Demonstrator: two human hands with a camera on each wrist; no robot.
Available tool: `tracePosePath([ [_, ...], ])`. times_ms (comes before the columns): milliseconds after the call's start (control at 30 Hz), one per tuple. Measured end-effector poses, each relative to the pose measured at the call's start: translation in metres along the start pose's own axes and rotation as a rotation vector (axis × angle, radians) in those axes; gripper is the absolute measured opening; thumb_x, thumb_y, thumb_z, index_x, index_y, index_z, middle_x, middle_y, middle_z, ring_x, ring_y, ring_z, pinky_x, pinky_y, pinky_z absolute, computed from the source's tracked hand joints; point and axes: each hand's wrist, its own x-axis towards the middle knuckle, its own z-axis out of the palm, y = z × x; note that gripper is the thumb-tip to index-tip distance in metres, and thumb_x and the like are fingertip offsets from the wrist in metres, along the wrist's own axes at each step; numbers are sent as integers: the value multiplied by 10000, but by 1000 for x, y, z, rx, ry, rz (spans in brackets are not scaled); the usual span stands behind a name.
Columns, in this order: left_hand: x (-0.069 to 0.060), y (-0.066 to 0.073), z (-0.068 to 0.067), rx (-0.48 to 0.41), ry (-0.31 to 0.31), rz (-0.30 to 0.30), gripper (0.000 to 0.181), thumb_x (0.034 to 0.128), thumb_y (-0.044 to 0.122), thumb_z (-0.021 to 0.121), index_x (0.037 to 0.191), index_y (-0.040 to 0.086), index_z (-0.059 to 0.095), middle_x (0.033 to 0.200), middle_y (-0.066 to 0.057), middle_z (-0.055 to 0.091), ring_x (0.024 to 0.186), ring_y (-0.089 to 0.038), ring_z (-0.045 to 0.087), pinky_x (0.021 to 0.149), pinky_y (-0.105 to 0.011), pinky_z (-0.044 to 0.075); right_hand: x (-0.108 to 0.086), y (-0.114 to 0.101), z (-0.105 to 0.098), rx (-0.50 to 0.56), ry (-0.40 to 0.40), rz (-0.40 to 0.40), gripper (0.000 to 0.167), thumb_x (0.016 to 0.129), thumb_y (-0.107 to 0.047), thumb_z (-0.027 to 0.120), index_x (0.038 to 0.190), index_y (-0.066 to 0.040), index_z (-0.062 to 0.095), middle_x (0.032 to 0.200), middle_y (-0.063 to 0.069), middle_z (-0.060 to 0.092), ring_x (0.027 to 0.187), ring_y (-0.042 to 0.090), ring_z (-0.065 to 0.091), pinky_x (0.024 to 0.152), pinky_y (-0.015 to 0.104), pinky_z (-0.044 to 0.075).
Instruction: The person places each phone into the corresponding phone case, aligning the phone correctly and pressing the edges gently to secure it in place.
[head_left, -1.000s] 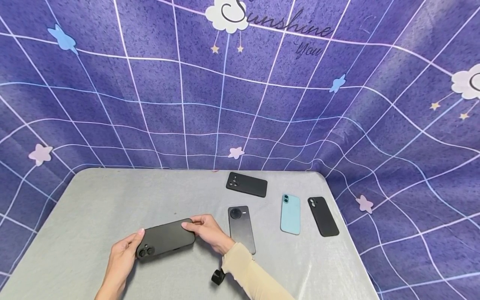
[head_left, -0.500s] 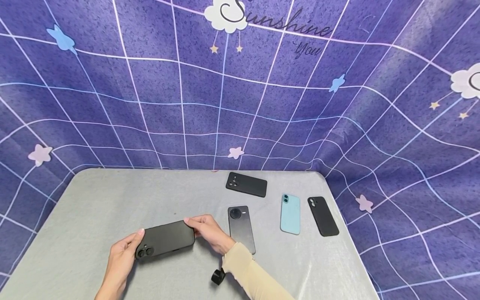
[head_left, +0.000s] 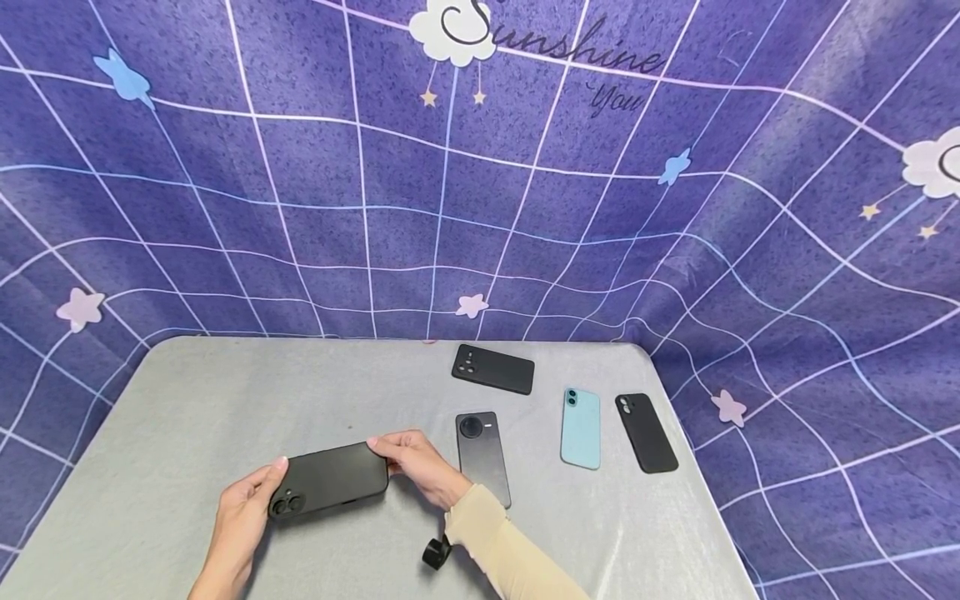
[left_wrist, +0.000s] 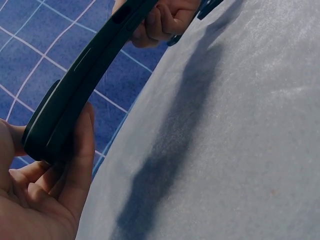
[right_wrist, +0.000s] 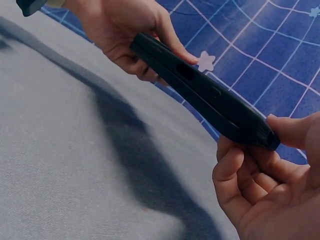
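A phone in a black case [head_left: 333, 479] hangs above the table, camera end to the left. My left hand [head_left: 238, 521] pinches that camera end, thumb on the upper edge. At the opposite end, my right hand [head_left: 420, 465] grips the case, its thumb at the upper corner. Both wrist views show the long side of the case [left_wrist: 80, 85] nearly edge-on, with a lengthwise seam. In the right wrist view, a cutout and a button show along the side of the case [right_wrist: 200, 95]. How fully the phone sits inside cannot be told.
A grey phone [head_left: 483, 458] lies partly behind my right wrist. Further back is a black case [head_left: 493, 370]. To the right lie a light blue phone [head_left: 581, 429] and another black case [head_left: 647, 433]. A patterned purple curtain [head_left: 420, 225] hangs behind the grey-covered table [head_left: 225, 392].
My right thumb has slid from the back face toward the upper corner of the case. The held phone and case have shifted slightly down and left. Everything on the table stays put.
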Motion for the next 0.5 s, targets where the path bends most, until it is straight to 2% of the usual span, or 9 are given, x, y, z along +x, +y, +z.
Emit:
tracePosePath([
  [100,0,-1,0,6,6,19,631,1099,537,556,1328,-29,714,1003,277,706,1044,153,525,895,-60,362,0,0,0,-2,6,-7,367,1053,-199,689,1095,161,742,852,-76,735,766,34,633,707,193,514],
  [267,1,-1,1,-3,1,23,653,1104,534,546,1385,-41,673,1021,294,690,1047,160,530,898,-57,378,-1,-1,0,-5,23,-28,367,1050,-190,689,1106,170,735,866,-76,729,750,25,619,694,194,502],
  [500,1,1,2,-13,-6,-4,721,1093,569,540,1451,-53,616,1017,332,655,1046,169,516,899,-50,381,-2,-1,-1,-9,13,-26,378,1055,-210,683,1114,158,742,892,-70,743,738,18,638,692,186,513],
])
